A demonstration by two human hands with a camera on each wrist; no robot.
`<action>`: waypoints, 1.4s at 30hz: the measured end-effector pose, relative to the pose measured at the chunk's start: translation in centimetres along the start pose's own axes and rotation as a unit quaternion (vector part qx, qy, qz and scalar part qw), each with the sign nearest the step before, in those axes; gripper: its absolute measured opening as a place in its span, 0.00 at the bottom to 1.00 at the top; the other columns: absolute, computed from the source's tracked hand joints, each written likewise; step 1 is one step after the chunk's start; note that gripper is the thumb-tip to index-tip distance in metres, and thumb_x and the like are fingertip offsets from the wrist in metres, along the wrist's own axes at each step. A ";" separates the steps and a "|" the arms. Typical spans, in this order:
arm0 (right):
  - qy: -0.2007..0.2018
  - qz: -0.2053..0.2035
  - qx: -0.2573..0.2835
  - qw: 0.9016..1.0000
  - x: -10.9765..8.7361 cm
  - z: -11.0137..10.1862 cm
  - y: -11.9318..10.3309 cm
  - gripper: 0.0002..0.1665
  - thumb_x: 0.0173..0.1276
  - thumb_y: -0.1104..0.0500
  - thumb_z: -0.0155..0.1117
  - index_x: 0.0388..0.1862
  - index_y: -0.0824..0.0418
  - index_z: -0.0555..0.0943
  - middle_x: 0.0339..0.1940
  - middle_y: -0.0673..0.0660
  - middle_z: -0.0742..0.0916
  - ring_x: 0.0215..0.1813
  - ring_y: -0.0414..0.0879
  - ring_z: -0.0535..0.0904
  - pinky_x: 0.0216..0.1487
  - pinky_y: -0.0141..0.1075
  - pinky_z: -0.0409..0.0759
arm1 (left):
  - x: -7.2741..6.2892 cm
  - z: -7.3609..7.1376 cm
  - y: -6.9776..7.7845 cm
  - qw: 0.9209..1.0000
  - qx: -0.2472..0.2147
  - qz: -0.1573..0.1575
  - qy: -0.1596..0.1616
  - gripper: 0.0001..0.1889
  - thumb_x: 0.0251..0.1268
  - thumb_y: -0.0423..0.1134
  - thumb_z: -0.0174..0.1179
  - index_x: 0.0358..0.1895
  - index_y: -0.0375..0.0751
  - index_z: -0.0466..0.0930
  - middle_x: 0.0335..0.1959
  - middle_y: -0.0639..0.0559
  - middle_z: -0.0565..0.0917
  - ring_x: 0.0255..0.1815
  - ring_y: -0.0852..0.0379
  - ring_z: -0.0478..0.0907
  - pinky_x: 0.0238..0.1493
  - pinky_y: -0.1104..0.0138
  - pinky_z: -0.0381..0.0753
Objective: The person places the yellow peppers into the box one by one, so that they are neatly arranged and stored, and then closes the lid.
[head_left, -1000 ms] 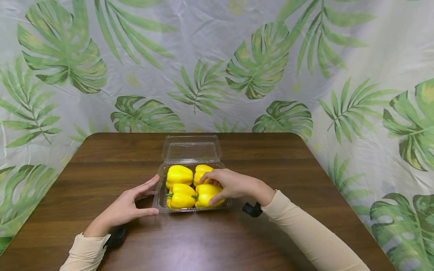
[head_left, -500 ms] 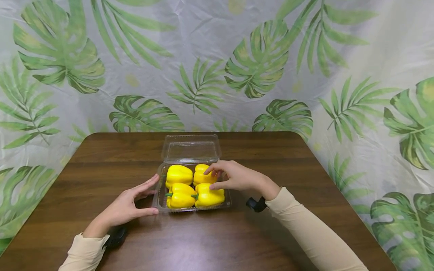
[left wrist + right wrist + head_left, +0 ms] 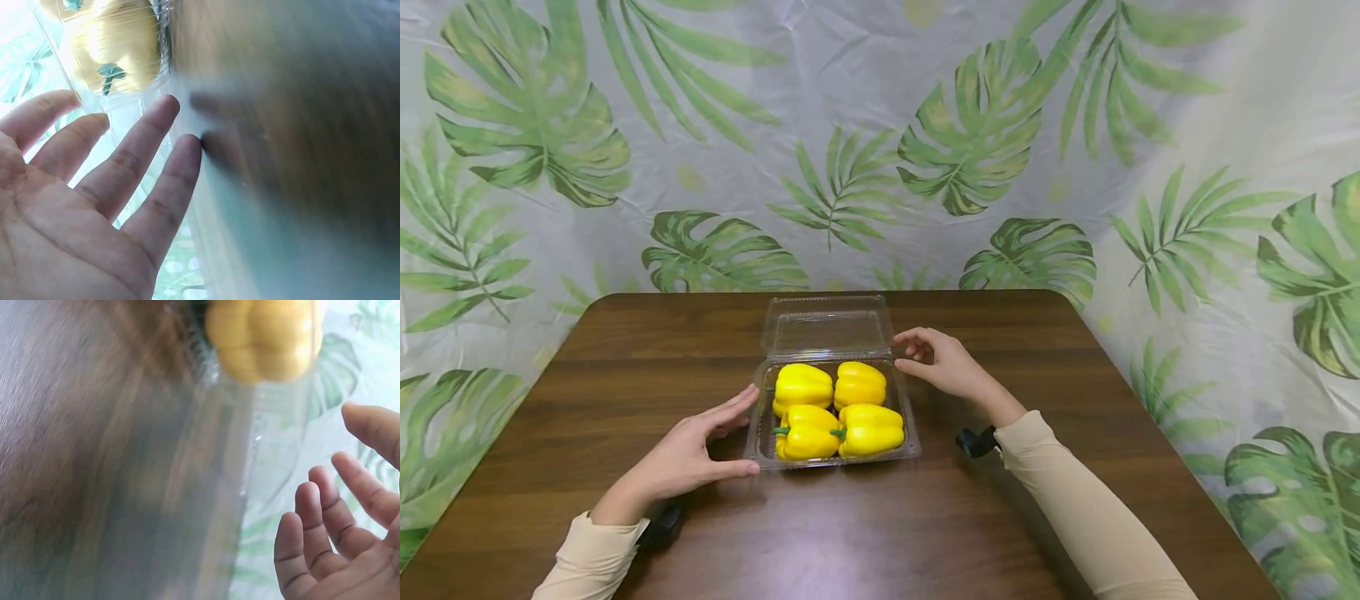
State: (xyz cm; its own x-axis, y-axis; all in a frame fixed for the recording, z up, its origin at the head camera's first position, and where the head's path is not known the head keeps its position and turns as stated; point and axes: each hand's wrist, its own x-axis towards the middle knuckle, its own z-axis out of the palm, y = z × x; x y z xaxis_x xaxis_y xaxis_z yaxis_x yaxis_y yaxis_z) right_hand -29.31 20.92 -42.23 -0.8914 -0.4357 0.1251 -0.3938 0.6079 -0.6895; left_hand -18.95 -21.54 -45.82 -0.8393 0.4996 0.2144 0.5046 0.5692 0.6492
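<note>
A clear plastic clamshell container lies with its lid folded back, away from the person. Inside its base are several yellow bell peppers, among them a front right pepper and a back right pepper. With fingers spread and thumb extended, the left hand rests at the container's left edge. The right hand hovers beside the right edge near the lid hinge, fingers loosely bent, holding nothing. In the right wrist view its fingers stand apart from the container and a pepper.
The container sits on a dark brown wooden table. A white curtain printed with green leaves hangs behind the table and along its right side. Each wrist carries a black camera, such as the right wrist's camera.
The right hand has left the front right pepper and moved up and right, out of the container to its right edge. The container has shifted slightly right; the left hand stays at its side.
</note>
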 end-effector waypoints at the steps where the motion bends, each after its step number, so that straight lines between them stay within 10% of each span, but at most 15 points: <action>1: 0.003 0.007 -0.001 1.000 0.1 0.0 0.4 0.28 0.77 0.51 0.72 0.71 0.60 0.81 0.50 0.56 0.86 0.50 0.48 0.81 0.51 0.40 0.79 | 0.1 0.0 0.0 1.000 0.004 0.000 -0.001 0.52 0.59 0.54 0.81 0.84 0.45 0.65 0.85 0.41 0.66 0.63 0.49 0.88 0.64 0.56 0.86; 7: -0.020 0.046 0.011 0.999 0.5 -0.1 1.8 0.35 0.78 0.49 0.70 0.78 0.59 0.75 0.54 0.60 0.87 0.54 0.52 0.82 0.54 0.41 0.81 | 0.8 -1.0 0.0 0.999 -0.013 -0.025 -0.018 0.51 0.61 0.53 0.80 0.85 0.45 0.63 0.80 0.38 0.74 0.62 0.43 0.88 0.59 0.48 0.88; 15: -0.081 0.068 0.057 0.993 1.1 -0.1 2.6 0.40 0.81 0.48 0.66 0.84 0.61 0.67 0.57 0.62 0.87 0.50 0.53 0.83 0.50 0.42 0.86 | 3.7 -2.5 -1.7 0.993 -0.108 -0.053 -0.014 0.41 0.78 0.41 0.67 0.86 0.38 0.57 0.69 0.34 0.83 0.59 0.43 0.90 0.55 0.66 0.88; 27: -0.135 0.116 0.171 0.969 1.5 0.1 3.5 0.41 0.84 0.50 0.62 0.89 0.52 0.59 0.69 0.67 0.83 0.65 0.54 0.85 0.70 0.53 0.83 | 7.7 -2.4 -4.3 0.961 -0.230 -0.127 -0.090 0.43 0.87 0.45 0.55 0.90 0.39 0.37 0.72 0.25 0.78 0.61 0.41 0.87 0.58 0.51 0.90; 42: -0.149 0.130 0.198 0.960 1.9 0.3 3.7 0.41 0.85 0.52 0.59 0.90 0.50 0.57 0.74 0.67 0.81 0.71 0.54 0.82 0.73 0.51 0.80 | 8.4 -1.7 -4.9 0.945 -0.268 -0.160 -0.099 0.40 0.88 0.46 0.52 0.89 0.38 0.41 0.72 0.28 0.79 0.56 0.57 0.87 0.51 0.64 0.89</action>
State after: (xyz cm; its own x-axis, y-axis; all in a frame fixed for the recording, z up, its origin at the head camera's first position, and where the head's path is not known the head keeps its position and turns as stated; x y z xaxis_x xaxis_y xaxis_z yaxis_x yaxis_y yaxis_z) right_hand -32.35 22.15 -44.75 -0.8212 -0.5092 -0.2576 0.0025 0.4483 -0.8939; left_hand -28.84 -21.20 -45.93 -0.8499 0.5015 -0.1617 0.0122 0.3254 0.9455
